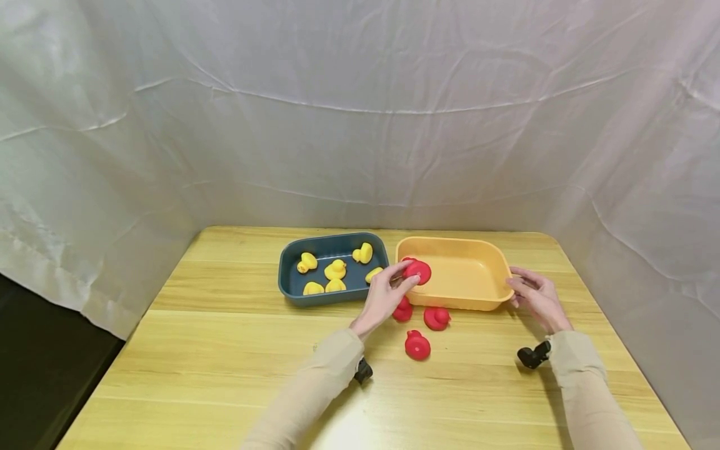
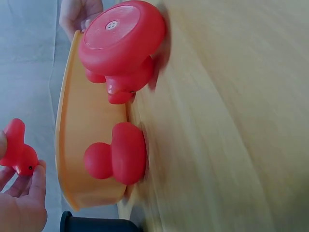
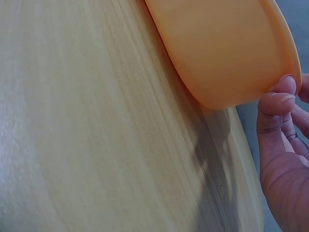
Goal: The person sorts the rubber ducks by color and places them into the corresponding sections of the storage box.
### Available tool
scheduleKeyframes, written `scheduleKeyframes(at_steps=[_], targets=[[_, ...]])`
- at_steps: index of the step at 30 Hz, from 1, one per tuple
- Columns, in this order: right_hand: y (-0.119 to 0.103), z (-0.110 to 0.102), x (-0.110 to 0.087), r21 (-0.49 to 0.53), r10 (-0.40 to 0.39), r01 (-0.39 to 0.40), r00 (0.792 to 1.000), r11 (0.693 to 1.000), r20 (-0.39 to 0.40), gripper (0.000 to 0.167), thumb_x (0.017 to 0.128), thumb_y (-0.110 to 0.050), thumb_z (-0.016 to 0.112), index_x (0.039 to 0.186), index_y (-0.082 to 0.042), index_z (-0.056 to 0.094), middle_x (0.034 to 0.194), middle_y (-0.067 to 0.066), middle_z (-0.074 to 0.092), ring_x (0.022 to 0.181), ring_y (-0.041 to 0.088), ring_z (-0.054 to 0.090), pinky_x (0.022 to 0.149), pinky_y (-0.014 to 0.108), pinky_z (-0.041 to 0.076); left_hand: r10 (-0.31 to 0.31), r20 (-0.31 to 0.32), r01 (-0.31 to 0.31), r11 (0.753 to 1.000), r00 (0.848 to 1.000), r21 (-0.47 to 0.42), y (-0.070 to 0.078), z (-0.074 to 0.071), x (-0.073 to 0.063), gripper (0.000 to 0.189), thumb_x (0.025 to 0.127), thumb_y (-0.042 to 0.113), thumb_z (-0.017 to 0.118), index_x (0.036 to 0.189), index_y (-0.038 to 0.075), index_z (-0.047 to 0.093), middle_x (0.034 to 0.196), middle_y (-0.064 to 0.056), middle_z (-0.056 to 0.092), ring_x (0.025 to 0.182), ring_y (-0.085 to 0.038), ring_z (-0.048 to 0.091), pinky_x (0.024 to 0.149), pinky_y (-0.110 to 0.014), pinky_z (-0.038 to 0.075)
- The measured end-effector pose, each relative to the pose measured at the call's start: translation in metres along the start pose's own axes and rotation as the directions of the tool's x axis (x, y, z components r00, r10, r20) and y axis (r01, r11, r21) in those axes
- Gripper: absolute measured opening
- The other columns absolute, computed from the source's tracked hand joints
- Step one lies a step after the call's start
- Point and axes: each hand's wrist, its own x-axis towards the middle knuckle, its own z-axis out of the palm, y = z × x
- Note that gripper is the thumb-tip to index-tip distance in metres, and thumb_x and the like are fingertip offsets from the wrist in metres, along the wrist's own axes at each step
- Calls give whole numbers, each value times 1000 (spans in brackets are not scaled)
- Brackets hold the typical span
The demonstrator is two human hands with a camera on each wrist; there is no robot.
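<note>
My left hand (image 1: 385,299) pinches a red rubber duck (image 1: 418,272) above the near left rim of the orange tray (image 1: 455,304). In the left wrist view that duck (image 2: 20,151) shows between thumb and fingertips. At the tray's right end my right hand (image 1: 537,298) grips the rim, thumb and fingers on either side of it, as the right wrist view shows the hand (image 3: 285,140). Several red ducks lie on the table in front of the tray: one close to its wall (image 1: 402,310), another duck (image 1: 437,318), and a nearer duck (image 1: 417,345).
A dark blue tray (image 1: 323,299) with several yellow ducks (image 1: 335,269) stands left of the orange one. Both are near the back edge of the wooden table (image 1: 225,362). Grey-white cloth (image 1: 360,125) hangs behind and at the sides.
</note>
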Motion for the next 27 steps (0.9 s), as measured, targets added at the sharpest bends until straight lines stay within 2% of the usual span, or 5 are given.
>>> scheduleKeyframes(at_steps=[4,9,18,24,27], targets=[[0,0,0,4,1,-1,1000,1000,0,27,100,-1,57,125,-10,60,90,-2,75,62,9,61,52,19,54,-4,-2,4,1000,1000,21,-2,4,5,45,94,20,72,136,5,62,125,-14,71,115,-28,68,103,-36,58],[-1,1,-1,12,16,-15,1000,1000,-10,26,100,-2,59,124,-12,61,89,-3,74,63,8,60,52,18,53,-2,6,1,996,1000,85,-2,7,10,47,94,21,72,137,7,61,126,-11,70,111,-24,66,95,-25,58],[-2,2,-2,17,31,-30,999,999,-21,25,99,-3,60,122,-11,61,88,-3,74,62,8,60,52,18,53,36,12,-38,989,999,140,-4,7,17,44,93,17,73,134,4,63,120,-14,70,98,-22,63,74,-14,48],[-2,2,-1,24,33,-32,999,999,-22,25,99,-3,61,122,-12,60,88,-3,73,62,8,60,52,19,53,26,21,-29,988,999,153,-5,7,18,44,93,14,73,134,6,63,123,-14,68,102,-25,63,79,-15,51],[-2,2,-1,22,37,-36,999,999,-23,25,99,-4,61,123,-12,60,87,-3,72,62,8,60,52,18,54,21,27,-25,989,999,143,-5,7,18,44,93,13,73,135,5,62,126,-15,67,105,-27,64,87,-26,57]])
